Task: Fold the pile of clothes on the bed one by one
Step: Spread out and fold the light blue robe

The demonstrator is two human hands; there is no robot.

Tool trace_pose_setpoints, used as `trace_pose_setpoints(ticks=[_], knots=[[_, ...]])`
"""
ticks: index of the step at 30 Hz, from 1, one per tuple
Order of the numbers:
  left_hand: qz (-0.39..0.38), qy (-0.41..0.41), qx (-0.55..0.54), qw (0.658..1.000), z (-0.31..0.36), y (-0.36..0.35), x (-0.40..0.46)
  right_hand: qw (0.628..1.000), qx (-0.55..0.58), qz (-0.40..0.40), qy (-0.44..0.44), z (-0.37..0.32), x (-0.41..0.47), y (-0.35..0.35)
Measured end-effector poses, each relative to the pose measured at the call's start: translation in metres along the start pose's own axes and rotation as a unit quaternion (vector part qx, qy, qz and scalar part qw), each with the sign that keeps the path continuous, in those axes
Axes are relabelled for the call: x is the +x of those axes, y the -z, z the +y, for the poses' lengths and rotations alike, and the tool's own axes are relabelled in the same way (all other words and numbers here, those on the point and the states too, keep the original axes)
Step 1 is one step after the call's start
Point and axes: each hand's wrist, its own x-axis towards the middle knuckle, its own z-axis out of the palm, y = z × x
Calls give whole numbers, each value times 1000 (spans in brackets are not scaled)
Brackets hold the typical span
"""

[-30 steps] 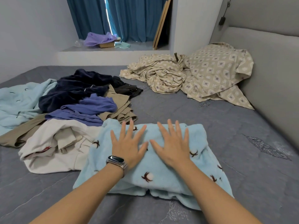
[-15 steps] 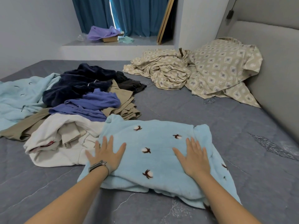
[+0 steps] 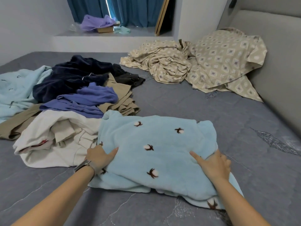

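My left hand point(image 3: 99, 158) has slid from the middle of the folded pale-blue fleece garment with brown-and-white cotton-flower print point(image 3: 154, 154) out to its left edge, lower left of centre, thumb on top and fingers tucked under. My right hand point(image 3: 214, 164) has gone to the right edge, thumb on top, fingers curling round it. Both were flat, side by side, a second ago.

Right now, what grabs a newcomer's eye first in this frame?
The folded light-blue fleece with cotton-flower prints lies front and centre on the grey bed, the left hand gripping its left edge and the right hand its right. Behind it to the left sits the unfolded clothes pile, with a rumpled beige patterned sheet far right against the headboard.
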Motion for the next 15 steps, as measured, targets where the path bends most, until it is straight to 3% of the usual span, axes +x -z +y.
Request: trace_pose_setpoints(ticks=[3, 7, 9, 11, 13, 15], knots=[[-32, 32, -278, 959, -8, -1, -7, 991, 123, -42, 37, 2, -1, -1], [-247, 125, -508, 815, 10, 22, -14, 909, 351, -218, -52, -20, -1, 12], [-288, 145, -560, 763, 20, 33, -24, 870, 390, -274, -126, -35, -4, 15], [-282, 176, -576, 747, 29, 52, -46, 865, 389, -280, -150, -38, -15, 22], [-239, 216, -586, 743, 33, 85, -75, 879, 355, -264, -175, -56, -32, 43], [-189, 230, -597, 745, 32, 132, -104, 867, 378, -277, -172, -87, -60, 70]])
